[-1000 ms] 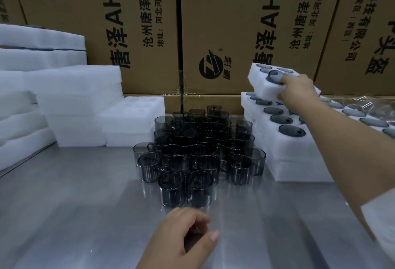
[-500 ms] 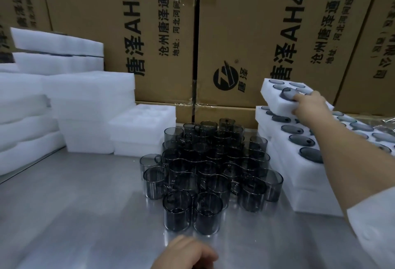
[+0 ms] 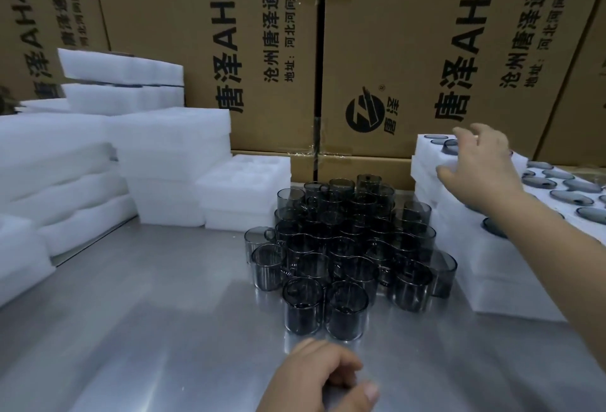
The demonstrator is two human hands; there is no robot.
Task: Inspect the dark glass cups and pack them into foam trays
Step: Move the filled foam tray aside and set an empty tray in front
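Several dark glass cups stand clustered upright on the steel table. To their right lies a stack of white foam trays with cups seated in the holes. A smaller foam tray sits on top at the back, holding cups. My right hand hovers over that top tray with fingers spread and relaxed, gripping nothing. My left hand rests on the table just in front of the cup cluster, fingers loosely curled and holding nothing.
Stacks of white foam trays fill the left side, with a lower pair beside the cups. Large printed cardboard boxes wall off the back. More filled foam trays extend to the right edge.
My right hand has let go of the top foam tray and lifted off it with its fingers opened. The tray now lies flatter on the stack. The left hand has stayed put.
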